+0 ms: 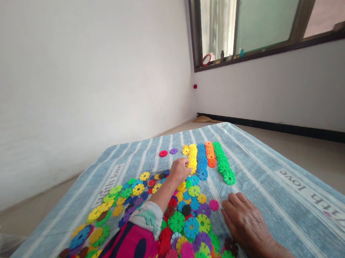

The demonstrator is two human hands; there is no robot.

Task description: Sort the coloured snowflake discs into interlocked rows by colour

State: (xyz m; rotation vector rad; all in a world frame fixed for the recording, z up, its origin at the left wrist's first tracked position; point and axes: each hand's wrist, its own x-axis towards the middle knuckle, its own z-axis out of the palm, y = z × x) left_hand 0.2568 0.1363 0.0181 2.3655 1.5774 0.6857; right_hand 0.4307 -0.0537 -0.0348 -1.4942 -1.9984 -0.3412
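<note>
My left hand [180,169] reaches over the pile with fingers closed at the near end of a row of overlapping yellow discs [192,155]; whatever its fingertips pinch is too small to make out. Right of that row lie blue [201,162], orange [210,154] and green [223,163] rows of notched discs. My right hand [241,219] rests on the cloth, fingers bent together, right of the mixed pile [191,227]; its fingertips are turned down and hidden. A pink disc [214,205] lies just left of it.
A red disc [163,153] and a purple disc [174,151] lie singly left of the rows. Blue-and-white striped cloth [263,177] covers the surface. Walls meet behind it, and a window ledge [253,57] holding a red-rimmed mirror [206,60] is at upper right.
</note>
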